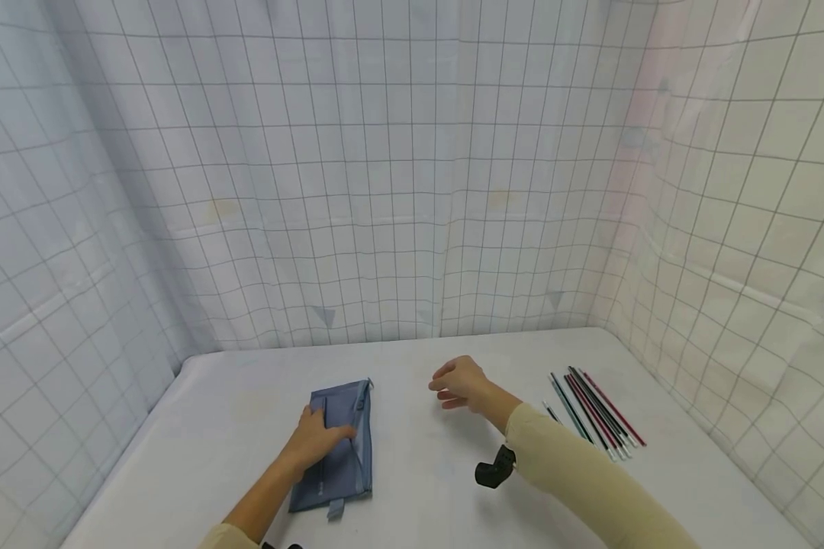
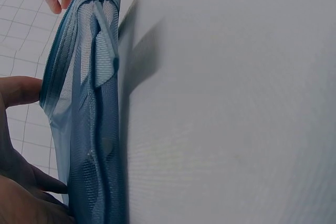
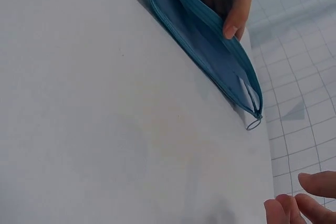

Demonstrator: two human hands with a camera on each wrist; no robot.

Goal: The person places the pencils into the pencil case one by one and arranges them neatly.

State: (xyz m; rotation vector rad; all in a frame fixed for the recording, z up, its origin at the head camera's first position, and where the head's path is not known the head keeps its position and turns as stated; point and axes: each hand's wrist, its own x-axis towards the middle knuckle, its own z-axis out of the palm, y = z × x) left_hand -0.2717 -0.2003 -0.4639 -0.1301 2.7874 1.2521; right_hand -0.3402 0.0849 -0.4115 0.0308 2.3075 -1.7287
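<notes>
A blue zippered pouch [image 1: 344, 474] with mesh parts lies on the white table, left of centre. My left hand [image 1: 313, 442] is on top of it and grips the zipper edge near the thumb. In the right wrist view the pouch [image 3: 195, 38] gapes along its zipper, the left thumb on the raised edge; a ring pull hangs at one end. Seen from the left wrist, the pouch [image 2: 100, 129] is edge-on, with a fabric tab. My right hand [image 1: 462, 383] hovers over the table right of the pouch, fingers loosely bent, holding nothing.
Several pencils [image 1: 593, 415], dark, red and teal with white ends, lie side by side on the right of the table [image 1: 412, 488]. One shorter-looking dark piece [image 1: 552, 412] is partly behind the right sleeve. White gridded curtains [image 1: 412, 191] enclose the back and sides.
</notes>
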